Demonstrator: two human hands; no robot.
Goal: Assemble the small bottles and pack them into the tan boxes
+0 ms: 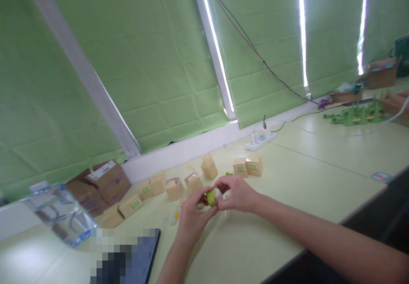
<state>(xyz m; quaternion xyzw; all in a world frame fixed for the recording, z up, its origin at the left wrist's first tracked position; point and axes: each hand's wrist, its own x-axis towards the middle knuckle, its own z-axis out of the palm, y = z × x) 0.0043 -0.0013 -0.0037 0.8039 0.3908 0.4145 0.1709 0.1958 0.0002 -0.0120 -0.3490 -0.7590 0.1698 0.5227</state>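
Observation:
Both hands meet over the pale table (287, 198) and hold one small yellow-green round object (211, 197) between them. My left hand (192, 214) curls its fingers round the object from below and the left. My right hand (237, 194) pinches its right side, where a white part shows. Just behind the hands stands a row of several small tan boxes (209, 166) with green labels, some tilted. A clear plastic piece with a yellow spot (171, 215) lies left of my left hand.
A brown cardboard box (105, 184) and a clear plastic container (60, 213) sit at the left. A dark tablet-like slab (140, 254) lies at the near left edge. A white power strip (260, 140) with cables is at the back. Green parts (354, 114) and cartons are far right.

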